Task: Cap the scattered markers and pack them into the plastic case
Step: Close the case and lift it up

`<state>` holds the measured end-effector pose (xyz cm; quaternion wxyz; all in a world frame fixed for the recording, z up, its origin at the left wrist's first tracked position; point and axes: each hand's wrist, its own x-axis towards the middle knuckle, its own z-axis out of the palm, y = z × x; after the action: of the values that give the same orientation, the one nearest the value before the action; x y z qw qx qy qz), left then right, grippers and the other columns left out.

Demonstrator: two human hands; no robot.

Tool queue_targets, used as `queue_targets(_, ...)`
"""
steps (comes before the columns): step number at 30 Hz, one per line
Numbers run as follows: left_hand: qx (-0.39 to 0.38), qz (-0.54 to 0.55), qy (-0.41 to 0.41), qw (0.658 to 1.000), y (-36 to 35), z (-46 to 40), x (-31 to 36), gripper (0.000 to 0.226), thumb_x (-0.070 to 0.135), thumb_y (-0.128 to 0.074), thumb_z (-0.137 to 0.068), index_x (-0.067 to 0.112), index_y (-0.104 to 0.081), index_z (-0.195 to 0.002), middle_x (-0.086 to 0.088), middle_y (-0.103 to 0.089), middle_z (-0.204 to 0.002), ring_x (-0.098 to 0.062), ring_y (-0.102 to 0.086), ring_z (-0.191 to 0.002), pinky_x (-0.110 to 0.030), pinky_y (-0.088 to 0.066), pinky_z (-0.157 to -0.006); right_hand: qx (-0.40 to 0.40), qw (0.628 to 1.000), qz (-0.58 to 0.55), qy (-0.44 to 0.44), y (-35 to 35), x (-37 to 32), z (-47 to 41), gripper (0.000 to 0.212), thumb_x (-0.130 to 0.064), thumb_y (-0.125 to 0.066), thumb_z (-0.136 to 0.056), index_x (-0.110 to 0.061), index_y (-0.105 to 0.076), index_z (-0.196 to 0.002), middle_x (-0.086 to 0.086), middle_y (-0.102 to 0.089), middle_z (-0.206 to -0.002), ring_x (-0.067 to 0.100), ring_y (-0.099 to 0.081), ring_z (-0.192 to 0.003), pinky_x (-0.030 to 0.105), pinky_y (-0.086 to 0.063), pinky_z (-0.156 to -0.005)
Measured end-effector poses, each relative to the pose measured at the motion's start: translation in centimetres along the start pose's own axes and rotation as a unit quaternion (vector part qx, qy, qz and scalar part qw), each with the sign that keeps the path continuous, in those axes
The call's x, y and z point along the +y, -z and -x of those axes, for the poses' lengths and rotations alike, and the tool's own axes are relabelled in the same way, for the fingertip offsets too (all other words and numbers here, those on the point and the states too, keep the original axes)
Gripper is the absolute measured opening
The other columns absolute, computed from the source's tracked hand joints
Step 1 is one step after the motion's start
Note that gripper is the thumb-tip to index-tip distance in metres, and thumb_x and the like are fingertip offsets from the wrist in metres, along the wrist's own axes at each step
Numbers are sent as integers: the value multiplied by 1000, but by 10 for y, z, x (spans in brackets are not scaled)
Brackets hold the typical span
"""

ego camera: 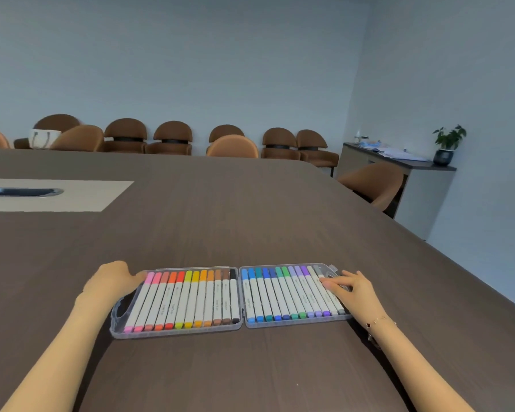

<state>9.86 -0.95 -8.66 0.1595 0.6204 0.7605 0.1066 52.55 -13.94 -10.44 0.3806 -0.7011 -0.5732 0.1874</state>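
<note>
A clear plastic case [177,333] lay open flat on a dark wooden table [250,209], both halves filled with capped markers [191,298]. The left hand [113,278] gripped the case's far-left corner, at 10 o'clock; the right hand [354,289] rested straight fingers on the grey markers at 3 o'clock. The markers ran from 6 toward 12 o'clock, fanning slightly.
</note>
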Motion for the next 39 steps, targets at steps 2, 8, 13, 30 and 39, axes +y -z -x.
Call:
queue_targets(2, -4, -8, -4, 1000, -2, 1, 2, 42, 45, -46, -95, 6, -53, -82, -7, -59, -78, -19, -57, -69, -27, -45, -61, 6, 1000, 22, -12, -2, -3, -8, 11, -38, -60, -88, -44, -68, -93, 1, -57, -132, 24, -25, -141, 47, 0, -117)
queue_targets(8, -16, 132, 13, 991, -2, -9, 0, 44, 40, -41, -99, 6, -62, -79, -8, -58, -72, -22, -55, -67, -33, -45, -68, 18, 999, -17, -40, -8, -1, -20, 34, -57, -49, -87, -45, -56, -118, -5, -62, -125, 25, -45, -129, 56, -18, -114)
queue_targets(13, -77, 473, 45, 876, 6, 0, 3, 43, 31, -35, -102, 1, -65, -105, -17, -68, -99, -26, -63, -86, -30, -48, -70, 106, 976, 106, -156, -14, 14, -28, 43, -37, -37, -96, -7, -65, -84, 18, -55, -128, 26, -29, -138, 43, -22, -113)
queue_targets(30, 92, 439, -347, 824, 0, 59, 153, 41, 54, -25, -97, 55, -24, -138, 28, 4, -153, 0, -5, -142, -35, -13, -116, -190, 921, -333, -70, 17, -138, -69, 73, -72, -32, -85, -25, -39, -142, 10, -44, -143, 27, -47, -128, 46, -41, -95)
queue_targets(39, 173, 340, -334, 862, -27, 47, 180, 46, 49, -17, -99, 49, -12, -145, 18, 13, -156, -8, 6, -145, -43, -12, -119, -275, 943, -168, 78, 0, -173, -87, 68, -29, -75, -77, -28, -44, -138, 0, -60, -124, 15, -61, -110, 37, -46, -102)
